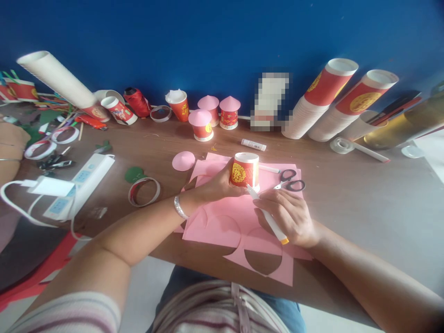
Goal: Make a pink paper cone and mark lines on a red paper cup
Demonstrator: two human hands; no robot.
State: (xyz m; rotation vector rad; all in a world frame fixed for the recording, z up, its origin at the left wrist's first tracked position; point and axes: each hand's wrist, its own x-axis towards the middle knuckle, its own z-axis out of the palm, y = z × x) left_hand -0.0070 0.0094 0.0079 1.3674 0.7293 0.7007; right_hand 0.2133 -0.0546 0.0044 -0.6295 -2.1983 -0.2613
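My left hand (217, 184) is wrapped round a red paper cup (244, 171) with a gold emblem. The cup stands upside down on a pink paper sheet (222, 224) that has round holes cut out of it. In my right hand (287, 216) I hold a white pen (267, 216), its tip touching the sheet at the cup's base. Black-handled scissors (289, 181) lie on the sheet just right of the cup. A cut pink paper disc (183, 161) rests on the wooden table (364, 194) to the left.
Three cups with pink cone tops (212, 114) stand at the back. Stacks of paper cups (321, 99) lie at the right. A glue stick (253, 144), cup rings (144, 191), a power strip (78, 185) and tape (342, 145) are around. Another person's arm (10, 148) shows far left.
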